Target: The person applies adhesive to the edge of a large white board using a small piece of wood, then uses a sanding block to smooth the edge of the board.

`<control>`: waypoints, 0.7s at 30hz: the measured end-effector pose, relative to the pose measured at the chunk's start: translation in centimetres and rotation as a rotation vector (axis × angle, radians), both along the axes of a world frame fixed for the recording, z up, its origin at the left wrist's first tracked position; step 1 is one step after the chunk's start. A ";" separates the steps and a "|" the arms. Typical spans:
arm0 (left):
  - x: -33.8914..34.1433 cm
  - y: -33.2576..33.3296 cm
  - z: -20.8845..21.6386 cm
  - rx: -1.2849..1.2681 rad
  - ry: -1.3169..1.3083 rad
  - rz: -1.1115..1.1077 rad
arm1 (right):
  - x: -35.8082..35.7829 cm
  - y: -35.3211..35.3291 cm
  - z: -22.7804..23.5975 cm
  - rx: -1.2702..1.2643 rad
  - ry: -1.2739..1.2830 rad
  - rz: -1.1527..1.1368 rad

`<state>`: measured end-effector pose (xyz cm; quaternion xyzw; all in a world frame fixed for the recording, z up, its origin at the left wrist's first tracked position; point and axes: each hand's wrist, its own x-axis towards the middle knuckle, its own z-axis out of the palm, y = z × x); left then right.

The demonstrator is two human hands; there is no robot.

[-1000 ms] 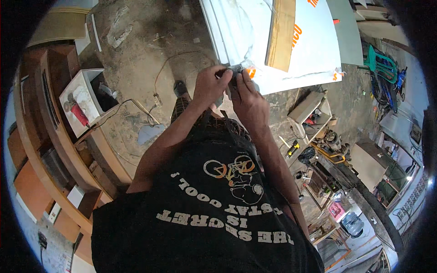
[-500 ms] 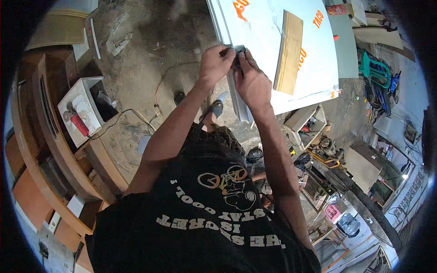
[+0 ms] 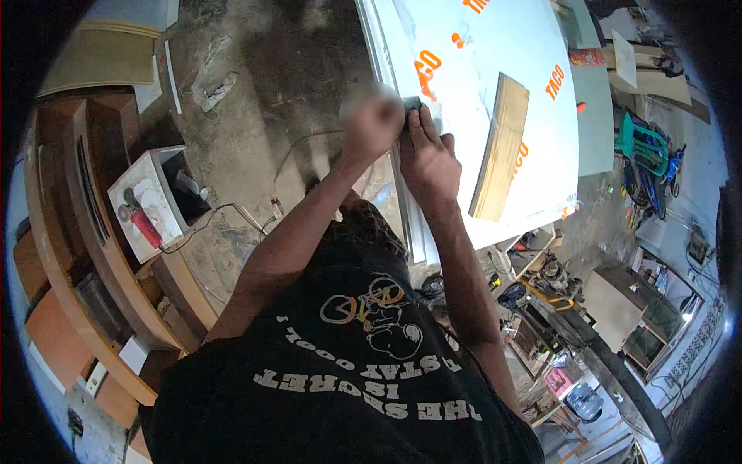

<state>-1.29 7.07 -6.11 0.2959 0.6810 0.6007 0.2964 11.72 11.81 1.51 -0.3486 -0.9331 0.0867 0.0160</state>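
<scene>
A large white board (image 3: pixel 440 155) with orange print lies in front of me, its long left edge running away from my body. At that edge, my right hand (image 3: pixel 431 162) holds a small dark grey block (image 3: pixel 414 102), with its fingers pressed on the block. Right beside it is my left hand (image 3: pixel 371 124), curled at the board's edge. Blur covers its fingers, so its grip does not show. A flat strip of wood (image 3: pixel 501 147) rests on the board, to the right of my hands and apart from them.
On the left, a red power tool (image 3: pixel 143 228) with a cord lies on a white box (image 3: pixel 147 199), near brown wooden cabinet frames (image 3: pixel 100 209). A green plastic chair (image 3: pixel 643 147) is at the far right. Tools and clutter surround a yellow-handled piece (image 3: pixel 560 298) at lower right.
Both hands have moved farther along the board's left edge, away from my body, with the dark block. The board and the wood strip sit lower in view as the view shifts.
</scene>
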 end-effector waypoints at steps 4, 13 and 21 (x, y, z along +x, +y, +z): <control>-4.0 3.7 0.9 -0.001 -0.068 0.129 | -5.0 3.5 0.1 0.012 0.083 0.022; -6.5 3.9 1.8 -0.193 0.016 0.044 | -6.1 4.5 0.6 0.030 0.049 0.095; -7.0 3.6 3.6 -0.290 -0.096 -0.029 | -7.3 4.4 2.1 -0.097 -0.034 0.010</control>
